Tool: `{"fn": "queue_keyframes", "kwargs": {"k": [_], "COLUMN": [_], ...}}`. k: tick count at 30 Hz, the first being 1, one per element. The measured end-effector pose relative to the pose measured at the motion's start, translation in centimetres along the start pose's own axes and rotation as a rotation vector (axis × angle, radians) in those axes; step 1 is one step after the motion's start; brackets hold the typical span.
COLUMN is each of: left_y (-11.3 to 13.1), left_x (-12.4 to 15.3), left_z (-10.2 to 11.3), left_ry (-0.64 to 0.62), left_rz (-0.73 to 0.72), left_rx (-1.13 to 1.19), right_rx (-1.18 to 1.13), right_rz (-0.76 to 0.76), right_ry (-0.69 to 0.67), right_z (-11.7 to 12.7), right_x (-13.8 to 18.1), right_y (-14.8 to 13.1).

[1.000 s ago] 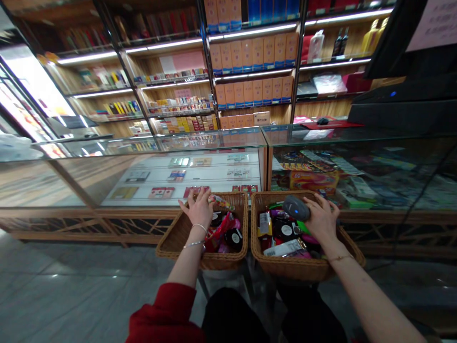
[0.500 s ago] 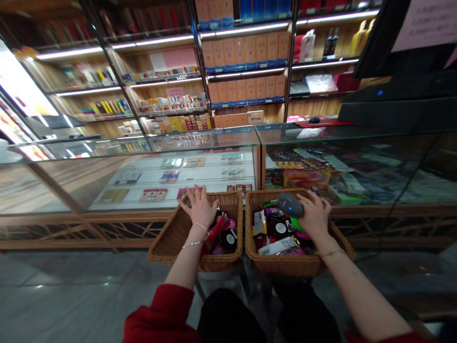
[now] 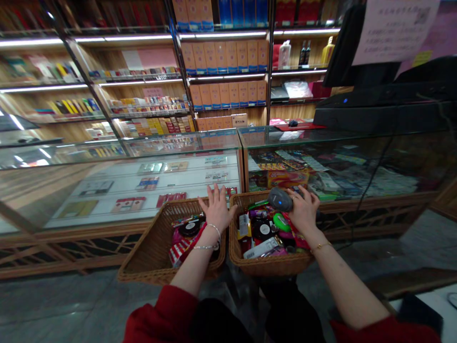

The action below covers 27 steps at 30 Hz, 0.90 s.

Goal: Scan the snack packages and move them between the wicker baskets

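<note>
My left hand (image 3: 218, 212) is spread wide with nothing in it, over the right side of the left wicker basket (image 3: 137, 252). Under that wrist lie a round black case (image 3: 192, 227) and a red-and-white striped packet (image 3: 177, 251). My right hand (image 3: 304, 209) grips a dark grey barcode scanner (image 3: 280, 199), its head with a blue light pointing left above the right wicker basket (image 3: 273, 267). Below the scanner are another round black case (image 3: 264, 229), a bright green item (image 3: 282, 222), a long white box (image 3: 262, 248) and a yellow packet (image 3: 243, 227).
A glass display counter (image 3: 241, 162) stands right behind the baskets, with flat packs inside. On it at right rest a monitor (image 3: 342, 47) and a black machine (image 3: 357, 114), with a hanging cable (image 3: 371, 183). Lit shelves of boxes (image 3: 224, 57) line the wall.
My left hand has moved right across the left basket to its right side, uncovering items there. My right hand still holds the barcode scanner. The view has swung to the right.
</note>
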<state>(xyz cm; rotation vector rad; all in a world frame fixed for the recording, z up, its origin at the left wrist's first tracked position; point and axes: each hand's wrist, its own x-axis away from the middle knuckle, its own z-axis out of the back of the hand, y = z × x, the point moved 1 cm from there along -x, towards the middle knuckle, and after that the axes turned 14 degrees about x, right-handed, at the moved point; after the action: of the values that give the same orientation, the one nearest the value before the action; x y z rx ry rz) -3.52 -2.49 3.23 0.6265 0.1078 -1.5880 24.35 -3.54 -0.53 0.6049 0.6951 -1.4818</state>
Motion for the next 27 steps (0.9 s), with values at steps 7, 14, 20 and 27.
{"fn": "queue_keyframes", "kwargs": {"k": [7, 14, 20, 27], "left_y": [5.1, 8.8, 10.2, 11.9], "left_x": [0.3, 0.5, 2.0, 5.2], "left_z": [-2.3, -4.6, -5.6, -5.4], "left_ry": [-0.161, -0.361, -0.474, -0.419], "left_rz": [-0.117, -0.202, -0.138, -0.589], "left_rx": [0.07, 0.123, 0.193, 0.239], "right_rx": [0.077, 0.116, 0.11, 0.081], "right_rz": [-0.091, -0.177, -0.209, -0.252], "right_ry": [-0.044, -0.071, -0.066, -0.078], "right_z": [-0.6, -1.0, -1.2, -1.3], "right_x": [0.0, 0.5, 1.2, 1.5], "right_y": [2.9, 4.8, 5.6, 5.8]}}
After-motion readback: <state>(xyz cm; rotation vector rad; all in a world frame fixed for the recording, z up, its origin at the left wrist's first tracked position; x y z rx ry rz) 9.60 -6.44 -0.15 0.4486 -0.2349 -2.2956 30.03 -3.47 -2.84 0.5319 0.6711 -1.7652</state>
